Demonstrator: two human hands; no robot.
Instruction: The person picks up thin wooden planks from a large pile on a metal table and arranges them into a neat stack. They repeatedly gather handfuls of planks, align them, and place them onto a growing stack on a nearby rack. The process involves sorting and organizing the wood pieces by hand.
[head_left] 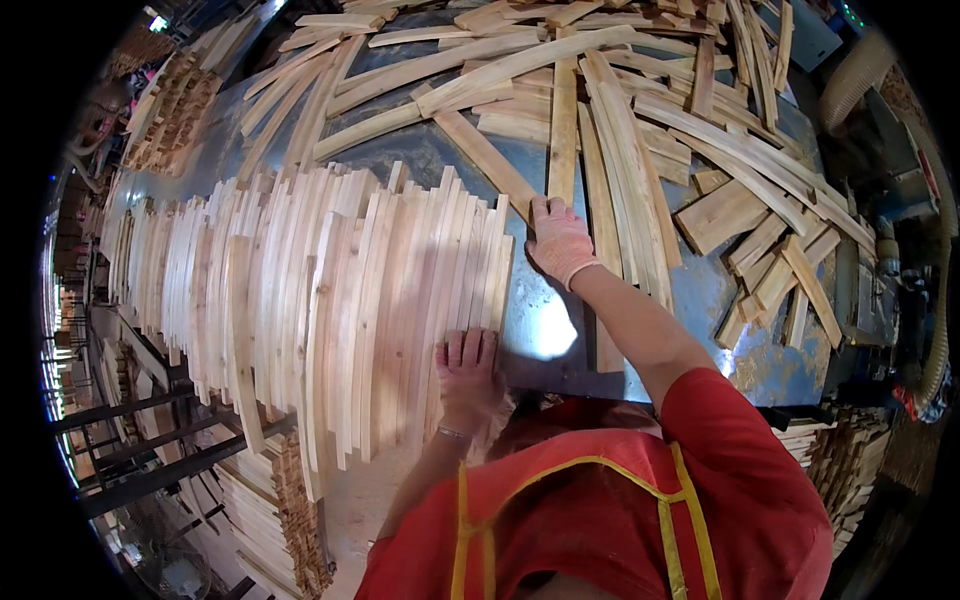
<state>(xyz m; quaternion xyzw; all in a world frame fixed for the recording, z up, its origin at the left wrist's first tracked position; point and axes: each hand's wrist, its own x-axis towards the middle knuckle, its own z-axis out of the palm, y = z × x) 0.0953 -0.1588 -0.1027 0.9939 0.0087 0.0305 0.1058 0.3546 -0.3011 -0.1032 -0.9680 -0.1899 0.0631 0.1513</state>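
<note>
My left hand lies with its fingers stretched out on the near right end of a long row of pale wooden slats. The slats stand side by side, packed closely, with uneven ends. Farther right, my right hand, in a light pinkish glove, closes over the near end of a wooden slat that slants away to the left. A second slat runs straight away from the same hand. The glove hides both near ends, and its fingertips are partly out of sight.
Loose slats lie crisscrossed over the far side of the metal table. Shorter pieces are heaped at the right. Stacked wood stands far left, with more stacks below the table. A ribbed hose hangs at the right.
</note>
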